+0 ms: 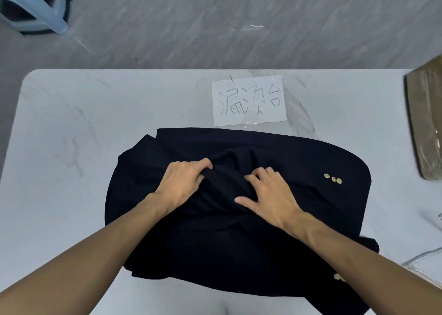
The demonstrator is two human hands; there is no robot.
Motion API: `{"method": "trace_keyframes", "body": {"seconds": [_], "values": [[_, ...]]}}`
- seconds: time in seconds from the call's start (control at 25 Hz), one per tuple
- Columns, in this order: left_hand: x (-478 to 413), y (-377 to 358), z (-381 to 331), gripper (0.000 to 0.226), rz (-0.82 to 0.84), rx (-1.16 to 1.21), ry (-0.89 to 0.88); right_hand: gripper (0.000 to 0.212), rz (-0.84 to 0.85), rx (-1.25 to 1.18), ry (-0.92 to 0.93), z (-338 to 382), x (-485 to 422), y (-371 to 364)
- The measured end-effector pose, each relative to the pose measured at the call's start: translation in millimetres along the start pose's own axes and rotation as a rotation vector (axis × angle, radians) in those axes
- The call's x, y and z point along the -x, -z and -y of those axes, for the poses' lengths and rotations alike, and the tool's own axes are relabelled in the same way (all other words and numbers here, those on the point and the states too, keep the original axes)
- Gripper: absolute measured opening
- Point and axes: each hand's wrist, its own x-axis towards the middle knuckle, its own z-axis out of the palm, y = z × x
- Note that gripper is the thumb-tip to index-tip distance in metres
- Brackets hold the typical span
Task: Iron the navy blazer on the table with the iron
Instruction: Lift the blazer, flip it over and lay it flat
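Note:
The navy blazer (275, 152) lies bunched and folded on the white marble table (71, 113), with gold buttons (333, 178) on a cuff at the right. My left hand (184, 183) grips a fold of the fabric near the middle, fingers curled into the cloth. My right hand (270, 195) also holds the fabric, its fingers bent into a fold and the thumb spread flat toward the left. No iron is in view.
A white paper sign (248, 100) with handwritten characters is taped to the table behind the blazer. A brown cardboard box (425, 123) stands at the right edge. A braided cord (423, 257) shows at the lower right. A blue plastic stool (31, 6) stands on the floor beyond.

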Motion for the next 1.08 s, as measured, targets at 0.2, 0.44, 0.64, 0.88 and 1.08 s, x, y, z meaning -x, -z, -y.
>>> {"method": "trace_keyframes", "body": {"seconds": [0.2,0.44,0.64,0.88,1.08], "values": [[-22,29,-6,0.012,-0.128,0.159,0.078,0.026,0.072,-0.428,-0.170,-17,-17,41],[-83,64,2,0.017,-0.095,0.514,0.402,0.025,-0.050,-0.427,-0.182,-52,-89,141],[-85,52,7,0.019,-0.155,0.481,0.495,0.059,-0.131,0.010,-0.230,-57,-60,90],[-60,32,4,0.021,-0.098,0.173,0.167,0.045,0.149,0.039,-0.124,-70,-18,54],[-29,16,3,0.047,0.644,0.001,-0.060,0.050,0.408,-0.110,-0.153,-89,-14,73]]}}
